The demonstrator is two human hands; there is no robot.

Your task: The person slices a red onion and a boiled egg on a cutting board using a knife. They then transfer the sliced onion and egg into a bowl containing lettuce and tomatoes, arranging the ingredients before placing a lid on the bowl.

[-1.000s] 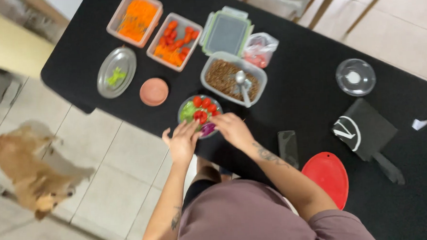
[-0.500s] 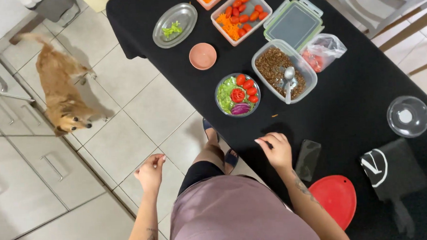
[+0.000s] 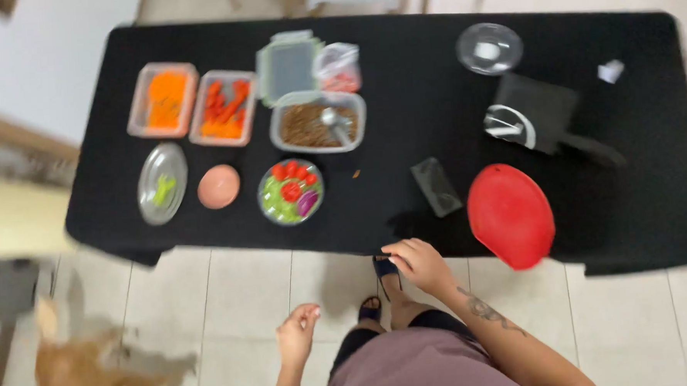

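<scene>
Head view: salad bowl [image 3: 291,191] round, tomato-topped, untouched.

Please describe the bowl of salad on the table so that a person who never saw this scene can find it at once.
Start at the long black table and follow its near edge toward the left. There stands a small round clear bowl of mixed salad, just below the rectangular plastic container of brown food. Only it mixes red tomato, green pieces and purple onion; the small round pink dish beside it holds nothing.

Clear bag [image 3: 339,66] beside grey-green lid [image 3: 288,64]
</scene>
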